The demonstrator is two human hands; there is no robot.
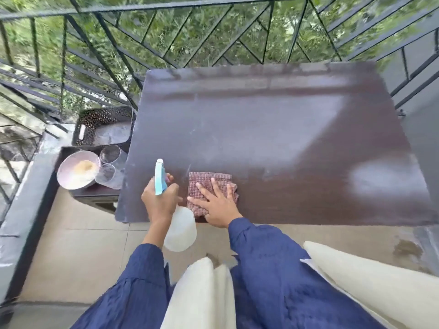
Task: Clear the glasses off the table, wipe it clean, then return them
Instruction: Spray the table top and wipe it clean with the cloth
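Left hand (161,200) grips a spray bottle (180,229): clear body, blue trigger head, held over the table's near edge. Right hand (217,205) is flat with fingers spread, pressing a folded reddish waffle cloth (211,182) onto the table (285,138). The top is dark brown with pale hazy streaks. Two clear glasses (110,154) are off the table, on a low stand (95,194) to its left, touching a bowl (77,172) with a tan lump inside. A perforated dark crate (104,117) sits behind; contents unclear.

Crinkled navy-blue sleeves (145,279), gathered at the cuffs, end at the bare left hand (161,200) and right hand (217,207); cream fabric (202,293) hangs between the sleeves.
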